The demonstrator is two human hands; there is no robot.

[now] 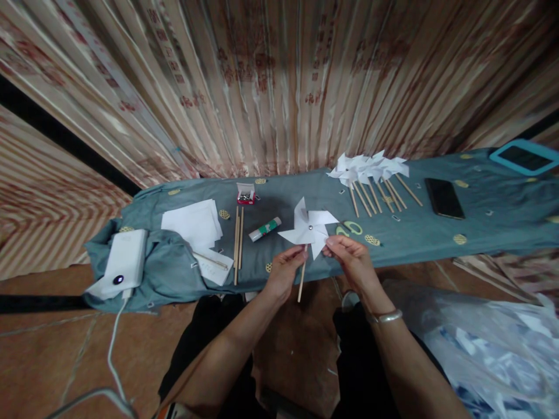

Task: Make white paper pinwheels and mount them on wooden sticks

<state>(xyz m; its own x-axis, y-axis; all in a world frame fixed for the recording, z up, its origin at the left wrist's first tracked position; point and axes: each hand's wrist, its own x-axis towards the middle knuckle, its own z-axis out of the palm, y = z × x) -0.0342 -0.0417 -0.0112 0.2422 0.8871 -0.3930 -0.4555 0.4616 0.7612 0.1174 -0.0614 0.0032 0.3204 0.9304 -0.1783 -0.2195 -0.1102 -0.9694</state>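
A white paper pinwheel (pixel 309 226) with a silver pin at its centre is held up over the front edge of the cloth-covered table. My left hand (pixel 286 269) is closed round its wooden stick (pixel 301 279) just below the blades. With thumb and fingers, my right hand (pixel 349 254) pinches the tip of the lower right blade. Behind the right hand lie scissors with pale green handles (pixel 353 227), partly hidden. A glue stick (pixel 265 229) rests on the cloth to the left of the pinwheel.
Several finished pinwheels (pixel 369 169) lie in a row at the back. Loose sticks (pixel 237 244), a red box of pins (pixel 246 195), paper sheets (pixel 192 222) and a white power bank (pixel 125 259) are on the left. A phone (pixel 444 198) and blue-framed tablet (pixel 526 157) lie right.
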